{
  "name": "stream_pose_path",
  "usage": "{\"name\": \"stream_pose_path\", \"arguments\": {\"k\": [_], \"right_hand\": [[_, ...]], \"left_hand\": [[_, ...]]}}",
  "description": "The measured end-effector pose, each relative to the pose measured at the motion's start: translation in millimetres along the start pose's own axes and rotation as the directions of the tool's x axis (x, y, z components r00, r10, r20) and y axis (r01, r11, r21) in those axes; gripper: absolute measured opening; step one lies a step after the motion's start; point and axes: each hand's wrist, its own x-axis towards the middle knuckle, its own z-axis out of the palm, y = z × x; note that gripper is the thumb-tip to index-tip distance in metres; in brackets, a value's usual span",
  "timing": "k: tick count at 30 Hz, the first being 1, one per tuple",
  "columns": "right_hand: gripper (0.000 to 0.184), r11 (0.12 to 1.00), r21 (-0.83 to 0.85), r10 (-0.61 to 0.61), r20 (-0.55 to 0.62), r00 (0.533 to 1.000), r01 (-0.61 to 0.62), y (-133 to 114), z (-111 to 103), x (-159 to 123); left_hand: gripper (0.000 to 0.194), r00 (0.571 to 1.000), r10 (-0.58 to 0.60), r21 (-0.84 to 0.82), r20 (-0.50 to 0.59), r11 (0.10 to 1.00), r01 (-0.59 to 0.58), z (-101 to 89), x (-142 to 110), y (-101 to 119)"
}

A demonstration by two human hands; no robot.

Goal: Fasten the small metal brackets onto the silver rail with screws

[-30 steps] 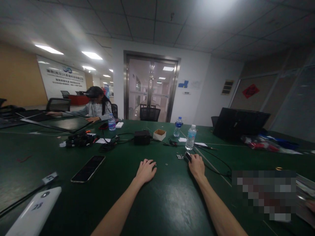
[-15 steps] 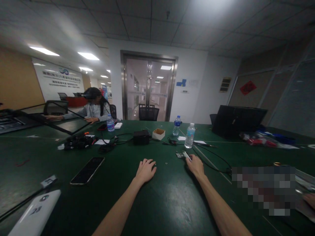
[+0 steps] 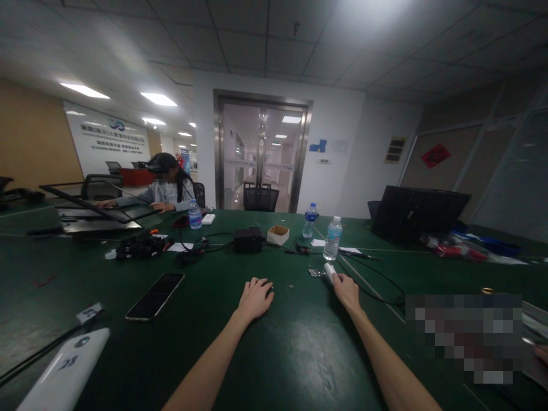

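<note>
My left hand point(image 3: 256, 298) lies palm down on the green table point(image 3: 274, 342), its fingers loosely spread. A tiny pale bit sits by its fingertips, too small to name. Farther right, my right hand point(image 3: 345, 290) is closed around a small white oblong object point(image 3: 330, 272), whose far end sticks out past the thumb and fingers. What kind of object it is does not show. Just left of it lie small metallic pieces point(image 3: 314, 272). A small ring-like piece point(image 3: 291, 286) is on the table between my hands.
A water bottle point(image 3: 333, 238) stands beyond my right hand, another bottle point(image 3: 310, 221) behind it. A small open box point(image 3: 278, 234) and black adapter point(image 3: 248, 240) sit mid-table. Left are a phone point(image 3: 156, 296) and white device point(image 3: 66, 368). A co-worker point(image 3: 169, 185) sits across, near a black frame point(image 3: 100, 208).
My right hand has turned the white object slightly, away from the metallic pieces. My left hand stays put. At the far left, the black frame has shifted beside the co-worker. My view moved slightly.
</note>
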Motion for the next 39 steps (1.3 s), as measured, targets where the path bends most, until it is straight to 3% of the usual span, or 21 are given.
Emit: {"name": "stream_pose_path", "arguments": {"k": [8,11,14,17,20,22,24,28,30,32,35,37,39], "right_hand": [[0.048,0.999,0.031,-0.032,-0.016,0.999,0.033,-0.9,-1.3,-2.7],[0.040,0.984,0.060,-0.164,-0.026,0.986,0.165,-11.5,-0.3,-12.1],[0.031,0.909,0.073,-0.408,-0.055,0.911,0.411,-33.7,2.3,-31.6],[0.025,0.840,0.115,-0.534,0.000,0.846,0.530,-65.1,7.2,-62.5],[0.014,0.838,0.157,-0.538,0.085,0.838,0.522,-95.1,15.1,-100.6],[0.008,0.856,0.161,-0.513,0.149,0.846,0.491,-108.7,21.3,-126.2],[0.005,0.849,0.169,-0.527,0.208,0.824,0.500,-116.1,26.6,-149.4],[0.010,0.780,0.228,-0.626,0.309,0.716,0.583,-122.1,28.5,-179.5],[0.017,0.744,0.297,-0.667,0.371,0.646,0.598,-124.7,24.7,-179.5],[0.030,0.738,0.352,-0.675,0.401,0.620,0.576,-124.5,19.8,-165.3],[0.039,0.814,0.212,-0.577,0.198,0.792,0.540,-107.7,14.2,-119.7],[0.035,0.868,0.033,-0.496,0.044,0.867,0.495,-82.0,12.3,-81.9],[0.046,0.927,-0.151,-0.355,-0.057,0.933,0.344,-49.5,11.6,-46.9]], "left_hand": [[0.041,0.999,0.002,-0.049,-0.042,0.999,-0.004,5.9,1.4,-3.6],[0.040,0.997,-0.009,-0.095,-0.081,0.996,0.001,10.2,2.0,-4.6],[0.039,0.989,-0.046,-0.166,-0.137,0.986,0.022,12.8,4.7,-7.9],[0.038,0.969,-0.132,-0.259,-0.210,0.963,0.075,11.5,7.7,-13.5],[0.041,0.949,-0.185,-0.352,-0.255,0.932,0.087,7.9,4.0,-17.3],[0.040,0.952,-0.168,-0.394,-0.256,0.918,0.056,5.7,-4.2,-16.6],[0.034,0.964,-0.129,-0.414,-0.234,0.910,0.022,3.8,-15.9,-13.1],[0.024,0.994,-0.013,-0.422,-0.107,0.906,-0.033,-2.2,-40.5,-1.7],[0.023,0.997,0.029,-0.454,-0.069,0.889,-0.057,-7.3,-48.6,4.4],[0.020,0.996,0.075,-0.483,-0.038,0.872,-0.085,-12.9,-52.8,10.1],[0.022,0.998,0.060,-0.501,-0.027,0.863,-0.065,-20.6,-56.0,15.6],[0.027,0.999,0.032,-0.535,-0.008,0.844,-0.032,-25.2,-60.9,14.8],[0.031,1.000,0.006,-0.540,0.023,0.842,0.007,-29.6,-70.1,9.4]]}}
